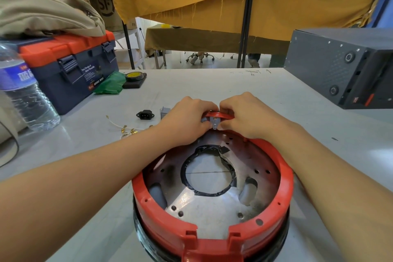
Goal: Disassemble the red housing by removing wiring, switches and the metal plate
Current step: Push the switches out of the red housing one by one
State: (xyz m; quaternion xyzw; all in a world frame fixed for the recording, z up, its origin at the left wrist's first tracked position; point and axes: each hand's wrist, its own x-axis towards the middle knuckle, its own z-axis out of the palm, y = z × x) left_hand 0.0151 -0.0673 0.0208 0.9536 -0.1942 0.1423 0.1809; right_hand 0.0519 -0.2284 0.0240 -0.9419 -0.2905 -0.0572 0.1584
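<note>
1. Head view: red housing (pixel 212 227) sits on the grey table (pixel 276 102), near centre, w/ metal plate (pixel 204 210) inside.
2. Left hand (pixel 187 119) and right hand (pixel 244 117) meet at the housing's far rim, fingers curled, pinching a grey switch (pixel 214 122).
3. Left of the hands: black power socket (pixel 145 114), loose wires (pixel 127 130). Far left: toolbox (pixel 70 66), water bottle (pixel 23 91).

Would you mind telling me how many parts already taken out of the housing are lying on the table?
3: a black power socket, a grey switch just right of it, and white wires nearer the camera. The left hand may hide more.
</note>
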